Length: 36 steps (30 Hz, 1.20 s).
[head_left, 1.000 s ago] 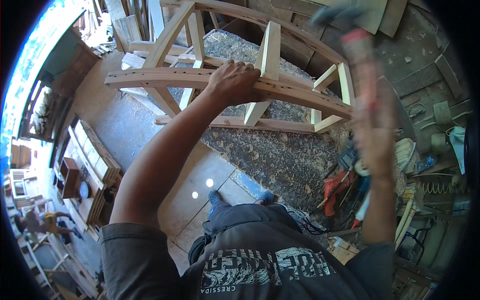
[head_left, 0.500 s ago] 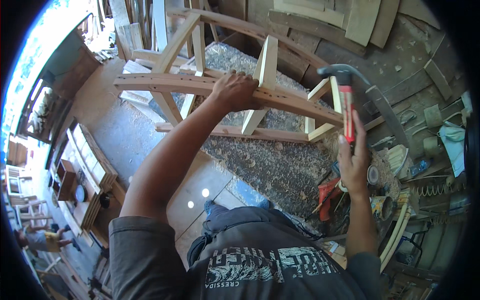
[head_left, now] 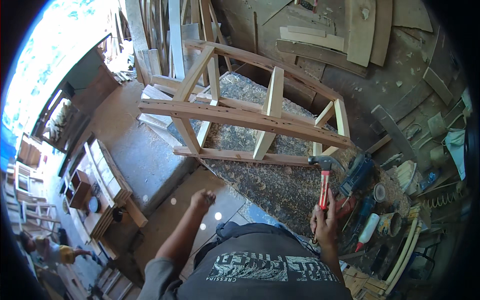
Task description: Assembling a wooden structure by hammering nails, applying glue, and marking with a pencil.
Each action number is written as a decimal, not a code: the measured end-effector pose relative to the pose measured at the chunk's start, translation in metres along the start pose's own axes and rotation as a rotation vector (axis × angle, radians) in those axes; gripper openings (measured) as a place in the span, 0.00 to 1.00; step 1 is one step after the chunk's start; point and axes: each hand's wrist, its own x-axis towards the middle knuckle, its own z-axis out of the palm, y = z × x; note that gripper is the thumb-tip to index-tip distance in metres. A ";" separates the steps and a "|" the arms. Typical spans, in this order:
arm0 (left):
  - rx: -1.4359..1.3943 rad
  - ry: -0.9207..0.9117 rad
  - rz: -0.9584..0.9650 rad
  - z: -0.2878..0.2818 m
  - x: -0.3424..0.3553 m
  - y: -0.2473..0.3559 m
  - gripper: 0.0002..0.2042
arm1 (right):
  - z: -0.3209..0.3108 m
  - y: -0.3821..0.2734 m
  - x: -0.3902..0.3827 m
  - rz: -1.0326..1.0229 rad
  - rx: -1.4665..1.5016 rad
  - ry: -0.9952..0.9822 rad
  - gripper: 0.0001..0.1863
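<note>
In my right hand [head_left: 324, 222] is a claw hammer [head_left: 324, 192], held by its red-and-white handle with the dark head up. It stands over the near right part of a dark workbench [head_left: 250, 177] strewn with sawdust. My left hand [head_left: 202, 201] is off the wood, in the air left of the bench, its fingers curled; whether they hold anything is hidden. A wooden frame [head_left: 240, 119] with long curved rails and slanted cross pieces rests on the bench, beyond both hands and touched by neither. Small dark spots dot its upper rail.
Right of the hammer lie a blue power tool [head_left: 357, 172], a partly hidden red tool [head_left: 345, 206], a white bottle [head_left: 368, 229] with a red tip and a can [head_left: 390, 224]. Boards [head_left: 367, 35] lie at the far right. Stacked planks [head_left: 107, 172] and another person [head_left: 52, 250] are at left.
My left hand has let go of the frame's upper rail and drawn back toward me. My right hand has lowered the hammer, away from the frame's right end.
</note>
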 end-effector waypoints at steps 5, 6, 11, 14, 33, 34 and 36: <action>0.167 0.152 0.255 0.034 -0.041 -0.012 0.15 | 0.007 0.006 0.015 -0.014 0.003 -0.117 0.31; 0.152 0.171 0.270 0.044 -0.043 -0.007 0.15 | 0.008 0.004 0.017 -0.017 0.001 -0.129 0.30; -0.061 0.188 0.217 0.084 -0.041 0.010 0.10 | 0.033 -0.003 0.033 -0.026 0.002 -0.253 0.30; -0.141 -0.046 0.196 0.071 -0.023 0.030 0.06 | 0.070 -0.002 0.032 -0.033 -0.006 -0.260 0.30; 0.732 -0.052 0.347 0.104 -0.041 0.192 0.10 | 0.260 -0.013 0.001 -0.031 0.071 -0.121 0.29; 0.701 -0.095 0.462 0.119 -0.050 0.200 0.11 | 0.258 -0.010 0.003 -0.047 0.053 -0.149 0.29; 0.785 -0.213 0.526 0.144 -0.066 0.222 0.10 | 0.260 -0.006 0.008 -0.033 0.030 -0.132 0.29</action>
